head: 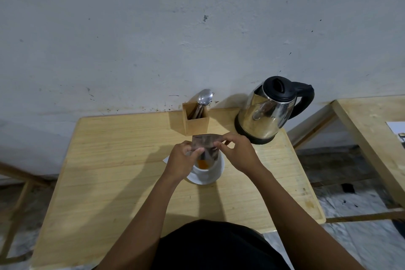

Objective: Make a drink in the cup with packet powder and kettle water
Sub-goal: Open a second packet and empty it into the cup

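Note:
A white cup [213, 171] stands on a white saucer [196, 180] in the middle of the wooden table [109, 182]. Orange powder [202, 164] lies inside the cup. Both hands hold a brown packet [205, 140] directly over the cup, tipped downward. My left hand [183, 160] pinches the packet's lower left part. My right hand [236, 151] pinches its upper right edge. The steel kettle [269, 112] with a black lid and handle sits at the back right of the table.
A wooden holder [196, 121] with spoons [205, 97] stands behind the cup against the grey wall. A second wooden table [372, 138] is at the right, with a white sheet [396, 130] on it. A bit of white paper [166, 159] peeks out left of the saucer.

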A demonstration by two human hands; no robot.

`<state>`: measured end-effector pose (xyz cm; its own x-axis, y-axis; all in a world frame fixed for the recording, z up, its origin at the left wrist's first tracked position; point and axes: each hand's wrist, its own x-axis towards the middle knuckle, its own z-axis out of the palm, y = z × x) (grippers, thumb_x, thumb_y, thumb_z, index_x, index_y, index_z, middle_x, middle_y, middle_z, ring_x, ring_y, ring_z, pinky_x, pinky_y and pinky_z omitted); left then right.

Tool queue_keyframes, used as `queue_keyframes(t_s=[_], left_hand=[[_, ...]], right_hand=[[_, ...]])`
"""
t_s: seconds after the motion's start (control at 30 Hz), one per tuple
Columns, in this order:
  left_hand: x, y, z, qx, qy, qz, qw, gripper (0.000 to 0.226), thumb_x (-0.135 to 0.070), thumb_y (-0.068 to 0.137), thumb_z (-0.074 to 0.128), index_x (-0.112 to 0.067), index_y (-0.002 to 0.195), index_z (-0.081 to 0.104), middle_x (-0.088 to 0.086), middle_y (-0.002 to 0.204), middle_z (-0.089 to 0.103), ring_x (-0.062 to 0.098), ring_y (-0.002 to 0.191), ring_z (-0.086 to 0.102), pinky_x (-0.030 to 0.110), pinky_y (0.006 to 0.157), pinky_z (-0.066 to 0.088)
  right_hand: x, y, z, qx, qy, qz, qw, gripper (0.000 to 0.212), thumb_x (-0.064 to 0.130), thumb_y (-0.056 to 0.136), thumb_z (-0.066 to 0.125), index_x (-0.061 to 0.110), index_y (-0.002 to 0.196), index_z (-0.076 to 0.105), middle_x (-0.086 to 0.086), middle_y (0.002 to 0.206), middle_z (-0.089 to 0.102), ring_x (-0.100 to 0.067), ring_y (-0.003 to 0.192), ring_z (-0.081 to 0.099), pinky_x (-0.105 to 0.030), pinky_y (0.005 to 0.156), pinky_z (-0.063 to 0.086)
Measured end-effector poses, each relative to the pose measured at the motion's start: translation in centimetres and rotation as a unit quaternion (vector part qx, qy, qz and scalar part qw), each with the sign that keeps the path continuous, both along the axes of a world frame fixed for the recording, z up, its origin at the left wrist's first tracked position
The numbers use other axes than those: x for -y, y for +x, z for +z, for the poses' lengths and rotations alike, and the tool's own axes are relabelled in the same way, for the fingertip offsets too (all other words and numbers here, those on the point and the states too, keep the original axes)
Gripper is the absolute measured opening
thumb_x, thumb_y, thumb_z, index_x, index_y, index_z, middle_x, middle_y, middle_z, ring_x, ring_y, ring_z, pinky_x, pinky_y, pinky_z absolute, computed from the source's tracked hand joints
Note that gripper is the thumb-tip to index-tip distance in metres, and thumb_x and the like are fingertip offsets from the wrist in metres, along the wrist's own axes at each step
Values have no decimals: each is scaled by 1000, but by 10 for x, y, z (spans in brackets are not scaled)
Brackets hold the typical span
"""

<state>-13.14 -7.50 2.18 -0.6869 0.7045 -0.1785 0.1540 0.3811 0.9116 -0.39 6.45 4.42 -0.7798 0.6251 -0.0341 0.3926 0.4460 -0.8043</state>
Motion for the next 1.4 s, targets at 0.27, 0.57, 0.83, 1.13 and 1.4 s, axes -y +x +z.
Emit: queue_keyframes(t_s=[0.27, 0.57, 0.83, 1.13, 1.4], left_hand=[[-2, 4, 6, -1, 42, 17, 999, 11, -15, 73, 80, -4, 73, 77, -1, 81, 65, -13, 76, 56, 1, 65, 39], [-3, -1, 8, -17, 7, -3, 1000, 20, -21, 90, 62, -7, 96, 76, 1, 103, 67, 1, 87, 59, 1, 65, 41], [-1, 2, 7, -102, -17, 38, 994, 22, -29, 79, 73, -8, 82, 79, 6, 82, 70, 20, 95, 52, 27, 77, 39], [-3, 3, 16, -72, 6, 47, 996, 25, -33, 75, 77, -8, 79, 75, 5, 77, 67, -2, 74, 57, 10, 64, 42], [4, -3, 14, 1, 10, 58, 998, 28, -31, 88, 64, -13, 109, 68, -3, 110, 53, 13, 102, 54, 10, 74, 41]], right_hand=[[-4, 4, -6, 20, 18, 11, 1000, 14, 39, 84, 71, 29, 92, 77, 18, 88, 69, -6, 83, 61, -41, 77, 53], [1, -1, -2, 18, 31, -12, 999, 6, 32, 85, 73, 31, 91, 76, 18, 87, 68, -6, 83, 61, -31, 73, 51], [11, -2, 0, 14, 45, -28, 999, 3, 31, 86, 71, 32, 87, 74, 22, 84, 65, -3, 79, 58, -30, 72, 51], [12, -5, 4, 31, 89, -27, 995, 10, 39, 86, 70, 30, 89, 74, 24, 83, 63, -3, 74, 54, -29, 72, 46], [9, -3, 8, 17, 56, -44, 997, 9, 34, 87, 71, 29, 94, 74, 20, 93, 66, 11, 82, 50, -17, 68, 35]])
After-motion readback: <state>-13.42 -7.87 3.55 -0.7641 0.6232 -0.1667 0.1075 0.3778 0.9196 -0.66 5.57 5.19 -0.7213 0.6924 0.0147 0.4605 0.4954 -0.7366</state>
